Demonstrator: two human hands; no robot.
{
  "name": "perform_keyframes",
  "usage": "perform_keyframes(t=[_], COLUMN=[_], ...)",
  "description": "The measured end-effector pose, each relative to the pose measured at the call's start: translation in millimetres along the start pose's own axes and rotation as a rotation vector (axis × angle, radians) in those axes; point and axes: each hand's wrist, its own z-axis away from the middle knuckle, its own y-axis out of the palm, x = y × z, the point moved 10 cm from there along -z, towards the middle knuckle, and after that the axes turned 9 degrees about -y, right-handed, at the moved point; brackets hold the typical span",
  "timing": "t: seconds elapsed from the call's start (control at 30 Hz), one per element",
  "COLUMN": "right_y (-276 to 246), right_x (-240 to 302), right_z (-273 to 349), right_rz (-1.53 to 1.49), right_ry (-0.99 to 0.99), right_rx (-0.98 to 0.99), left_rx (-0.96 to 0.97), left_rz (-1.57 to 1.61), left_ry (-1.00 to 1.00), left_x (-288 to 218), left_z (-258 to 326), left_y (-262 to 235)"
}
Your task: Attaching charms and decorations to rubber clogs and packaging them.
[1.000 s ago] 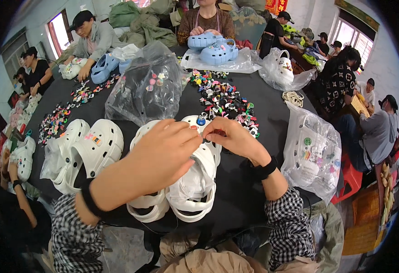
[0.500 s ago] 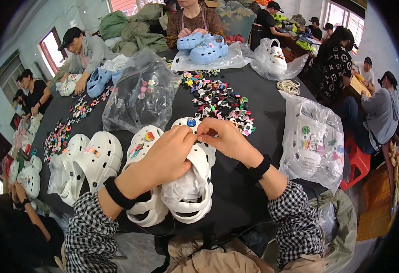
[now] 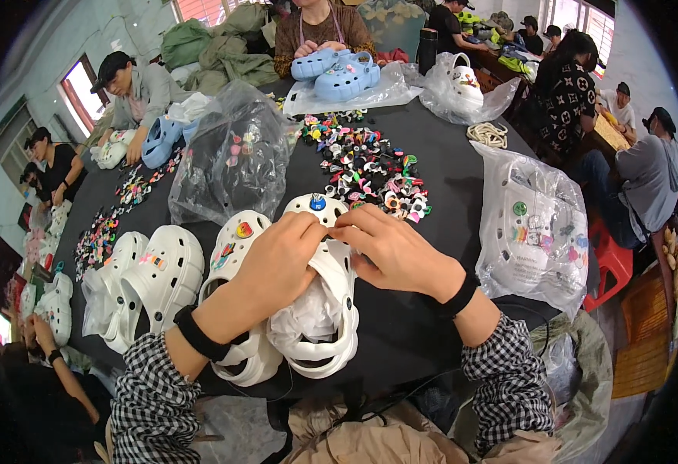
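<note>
In the head view, both bare hands work over the white clog (image 3: pixel 343 290) at the middle of the frame. The left hand (image 3: pixel 281 251) comes in from the lower left, its fingers curled over the upper of that clog; the right hand (image 3: pixel 401 251) comes in from the lower right, its bent fingertips just beside those of the left hand. What lies between the fingertips is hidden, so I cannot tell whether either hand is clamped on something small or merely closed near it. The clog lies with its toe toward the top of the frame, a round blue charm (image 3: pixel 318 203) on the toe and crumpled white paper (image 3: pixel 304 319) inside. Its mate (image 3: pixel 238 246) stands just beside it on the left, partly behind the left forearm, with a red and yellow charm (image 3: pixel 244 230) near its toe. Further left on the black table (image 3: pixel 443 205) is another pair of white clogs (image 3: pixel 167 271). Above the middle, a clear plastic bag (image 3: pixel 230 158) sits left of a heap of colourful charms (image 3: pixel 370 166). At the right, a bagged pair of clogs (image 3: pixel 532 224) lies near the table's edge; at the top centre, light blue clogs (image 3: pixel 346 81) rest before a seated person (image 3: pixel 323 39).
</note>
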Motion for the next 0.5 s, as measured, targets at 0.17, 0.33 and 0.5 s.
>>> perform_keyframes(t=[0.17, 0.33, 0.5], right_y=[5.7, 4.2, 5.0], right_x=[5.8, 6.9, 8.3], right_z=[2.4, 2.4, 2.0], right_rz=[-0.025, -0.005, 0.019], right_ry=[0.026, 0.016, -0.008], right_rx=[0.094, 0.103, 0.096], left_rx=[-0.030, 0.010, 0.018], left_rz=[-0.011, -0.021, -0.047], left_ry=[0.009, 0.001, 0.007], left_x=[2.4, 1.3, 0.7], left_z=[-0.8, -3.6, -3.1], left_y=[-0.7, 4.1, 4.0])
